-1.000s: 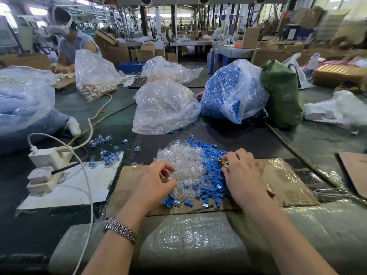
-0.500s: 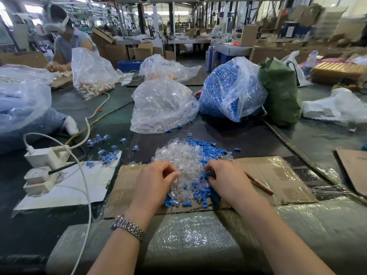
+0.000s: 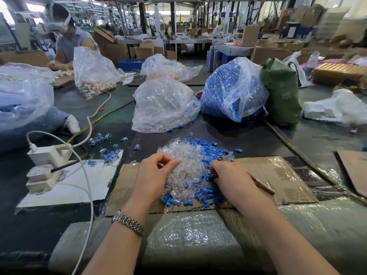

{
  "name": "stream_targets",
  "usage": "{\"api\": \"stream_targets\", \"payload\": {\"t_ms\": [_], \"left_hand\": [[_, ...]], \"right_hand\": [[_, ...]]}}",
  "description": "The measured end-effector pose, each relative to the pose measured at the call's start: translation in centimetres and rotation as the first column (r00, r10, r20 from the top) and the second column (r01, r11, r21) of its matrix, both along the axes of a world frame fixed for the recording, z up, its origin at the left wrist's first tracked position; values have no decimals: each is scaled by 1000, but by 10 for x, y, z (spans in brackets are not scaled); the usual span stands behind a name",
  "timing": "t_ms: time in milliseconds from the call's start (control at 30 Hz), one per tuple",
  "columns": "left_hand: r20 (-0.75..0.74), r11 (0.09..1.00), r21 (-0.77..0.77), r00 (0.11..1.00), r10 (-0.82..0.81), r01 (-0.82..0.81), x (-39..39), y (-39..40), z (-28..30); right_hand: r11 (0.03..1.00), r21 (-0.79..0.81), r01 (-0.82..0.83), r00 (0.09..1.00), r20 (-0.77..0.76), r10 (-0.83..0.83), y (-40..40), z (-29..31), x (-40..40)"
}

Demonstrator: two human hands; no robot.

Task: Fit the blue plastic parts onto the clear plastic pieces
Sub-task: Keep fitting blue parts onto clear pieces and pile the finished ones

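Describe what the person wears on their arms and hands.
Both forearms are bare, with no sleeves in view and no gloves on either hand. The left hand has a silver metal-link watch band round its wrist. The right hand and its wrist show nothing worn.

Dark table (image 3: pixel 248 139): cardboard sheet (image 3: pixel 278 175), bags, power strip (image 3: pixel 45 167), loose blue parts (image 3: pixel 208 147).

I sit in a big workshop. Far tables (image 3: pixel 190 41) hold cardboard boxes (image 3: pixel 250 35). Dark posts (image 3: pixel 142 12) stand tall. Daylight comes in behind.
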State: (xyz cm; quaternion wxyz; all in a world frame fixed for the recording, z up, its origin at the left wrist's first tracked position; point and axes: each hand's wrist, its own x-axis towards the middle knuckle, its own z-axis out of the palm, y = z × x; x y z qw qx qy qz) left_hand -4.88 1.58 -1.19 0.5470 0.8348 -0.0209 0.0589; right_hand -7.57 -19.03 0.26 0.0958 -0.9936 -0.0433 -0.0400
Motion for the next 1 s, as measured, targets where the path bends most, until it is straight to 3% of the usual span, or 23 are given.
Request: {"api": "stream_targets", "payload": {"t_ms": [100, 167, 267, 400, 500, 567, 700, 833, 1000], "left_hand": [[-113, 964, -262, 991, -67, 36, 0, 2, 3], [-164, 891, -451, 976, -140, 52, -2, 3, 5], [-194, 813, -579, 956, -218, 68, -3, 5, 5], [-159, 844, -512, 947, -279, 162, -5, 7, 6], [-86, 892, -380, 952, -295, 243, -9, 3, 8], [-6, 901, -328, 953, -303, 285, -11, 0, 11], [77, 900, -292, 946, -315, 323, -17, -5, 15], [126, 895, -295, 942, -312, 336, -20, -6, 15], [146, 907, -293, 951, -271, 304, -19, -7, 11]], "right_hand": [[1000, -18, -8, 1000, 21, 9, 2, -2, 2], [990, 142, 14, 996, 88, -26, 2, -3, 3], [918, 396, 13, 981, 170, -87, 2, 2, 4], [762, 648, 19, 981, 134, -138, 5, 9, 5], [480, 877, 23, 998, 8, -63, 9, 13, 6], [385, 923, -17, 1000, 9, 22, 10, 16, 7], [355, 930, -96, 991, 56, 122, 14, 15, 8], [485, 859, -161, 984, 102, 146, 19, 11, 7], [535, 826, -176, 982, 109, 155, 22, 6, 4]]}}
